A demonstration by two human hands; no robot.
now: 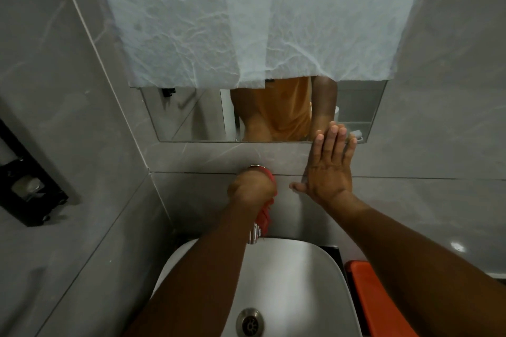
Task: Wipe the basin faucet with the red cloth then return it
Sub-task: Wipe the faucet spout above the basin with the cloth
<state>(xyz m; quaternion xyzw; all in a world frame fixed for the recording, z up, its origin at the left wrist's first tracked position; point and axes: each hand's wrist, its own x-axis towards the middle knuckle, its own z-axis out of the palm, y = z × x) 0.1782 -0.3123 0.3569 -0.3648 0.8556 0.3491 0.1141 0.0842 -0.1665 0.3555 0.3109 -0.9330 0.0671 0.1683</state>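
A chrome faucet (254,235) comes out of the grey tiled wall above a white basin (315,268). My left hand (250,186) is closed around the red cloth (265,217), which is wrapped over the faucet's body near the wall. Only the spout tip and a bit of the wall flange show. My right hand (330,167) is flat against the wall to the right of the faucet, fingers spread and reaching up to the mirror's lower edge.
A mirror (191,117) mostly covered by white crumpled paper (246,22) hangs above. A black holder (24,180) is fixed to the left wall. An orange object (377,301) sits right of the basin. The drain (250,321) is at the basin's bottom.
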